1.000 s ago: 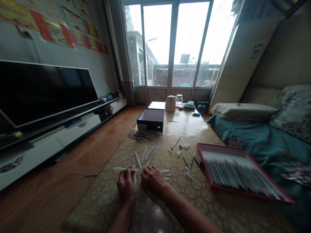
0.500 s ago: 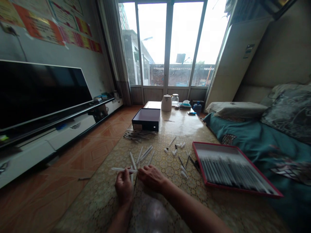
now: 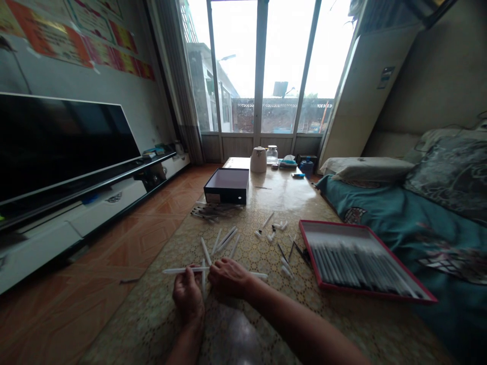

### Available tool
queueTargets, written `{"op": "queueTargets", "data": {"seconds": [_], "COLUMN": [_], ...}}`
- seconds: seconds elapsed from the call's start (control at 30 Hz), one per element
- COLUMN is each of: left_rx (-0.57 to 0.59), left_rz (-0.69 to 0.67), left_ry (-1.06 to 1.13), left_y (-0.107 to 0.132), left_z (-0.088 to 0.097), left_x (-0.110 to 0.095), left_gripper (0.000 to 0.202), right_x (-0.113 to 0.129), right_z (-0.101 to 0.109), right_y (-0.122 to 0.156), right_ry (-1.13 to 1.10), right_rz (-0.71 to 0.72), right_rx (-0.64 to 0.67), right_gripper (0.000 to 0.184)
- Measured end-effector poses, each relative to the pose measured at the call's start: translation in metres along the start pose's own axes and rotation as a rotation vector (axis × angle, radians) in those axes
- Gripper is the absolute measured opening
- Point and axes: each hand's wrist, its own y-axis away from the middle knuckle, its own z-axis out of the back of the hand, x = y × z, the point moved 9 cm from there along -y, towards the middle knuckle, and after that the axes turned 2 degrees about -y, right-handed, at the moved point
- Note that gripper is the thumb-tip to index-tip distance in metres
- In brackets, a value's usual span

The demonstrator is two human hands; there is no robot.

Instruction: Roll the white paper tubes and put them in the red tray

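Observation:
My left hand (image 3: pixel 187 296) is closed around a white pen barrel (image 3: pixel 178 270) that sticks out level to the left. My right hand (image 3: pixel 228 277) sits right beside it, fingers curled, pinching at the same pen where the two hands meet. Both rest low over a patterned table (image 3: pixel 266 314). Several loose white pen barrels (image 3: pixel 224 239) lie just beyond the hands, and small white caps and parts (image 3: pixel 272 230) lie further right. A red-rimmed tray (image 3: pixel 359 261) packed with finished pens lies at the right.
A dark open box (image 3: pixel 227 185) stands farther up the table with a bundle of thin refills (image 3: pixel 209 212) in front of it. A white jug (image 3: pixel 258 159) and glass jar stand at the far end. A TV (image 3: pixel 57 142) is left, a teal-covered sofa (image 3: pixel 384 213) right.
The hands have drawn slightly nearer to me and closer together, and the pen in the left hand now sticks out further left. The camera has tilted a little.

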Motion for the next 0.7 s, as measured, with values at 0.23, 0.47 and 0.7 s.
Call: {"op": "queueTargets", "data": {"seconds": [0.23, 0.47, 0.7], "left_rx": [0.004, 0.128, 0.325], "left_rz": [0.002, 0.065, 0.06], "left_ry": [0.033, 0.043, -0.005], "left_y": [-0.002, 0.009, 0.023], "left_z": [0.0, -0.021, -0.049], "left_x": [0.002, 0.003, -0.002], "left_gripper": [0.025, 0.031, 0.032], "right_x": [-0.052, -0.143, -0.146], "right_z": [0.053, 0.055, 0.023], "right_y": [0.053, 0.177, 0.112], "right_ry": [0.074, 0.088, -0.104], "right_rz": [-0.238, -0.792, -0.768], "right_rx": [-0.078, -0.055, -0.053], "right_gripper": [0.01, 0.017, 0.03]}}
